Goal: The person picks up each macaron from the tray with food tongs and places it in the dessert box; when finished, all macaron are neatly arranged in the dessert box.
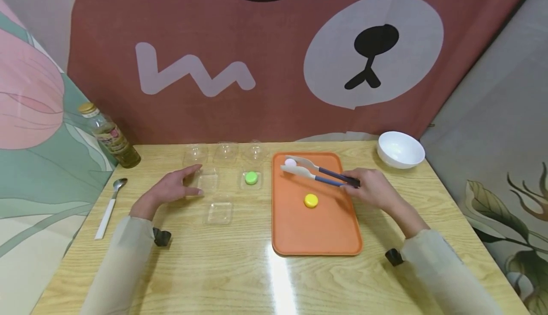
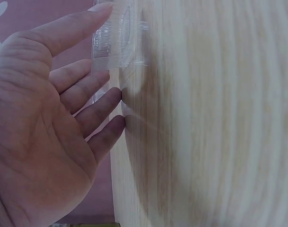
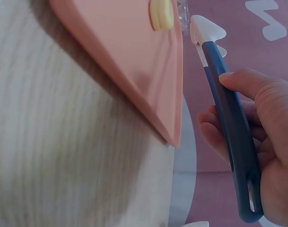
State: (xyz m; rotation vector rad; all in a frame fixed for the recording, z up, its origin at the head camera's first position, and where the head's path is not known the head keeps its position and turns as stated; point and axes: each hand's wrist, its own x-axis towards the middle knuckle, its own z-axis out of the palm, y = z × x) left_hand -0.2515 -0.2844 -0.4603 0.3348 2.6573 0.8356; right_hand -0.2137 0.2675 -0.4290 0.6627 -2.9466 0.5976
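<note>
My right hand (image 1: 371, 187) grips dark blue-handled tongs (image 3: 229, 123) with white tips. Between those tips, above the far left of the orange tray (image 1: 317, 236), sits a pale pink macaron (image 1: 290, 162); whether both tips press it I cannot tell. A yellow macaron (image 1: 311, 201) lies on the tray. My left hand (image 1: 173, 189), fingers loosely extended, is beside a clear plastic box base (image 1: 208, 181). Its thumb (image 2: 102, 6) appears to touch clear plastic in the left wrist view. To the right, a green macaron (image 1: 251, 178) rests in another clear base (image 1: 259, 185).
Another clear base (image 1: 220, 213) lies nearer. Clear domed lids (image 1: 226, 151) line the back edge. A bottle of yellowish liquid (image 1: 112, 139) and a white-handled spoon (image 1: 110, 209) are at the left; a white bowl (image 1: 400, 150) stands at the back right.
</note>
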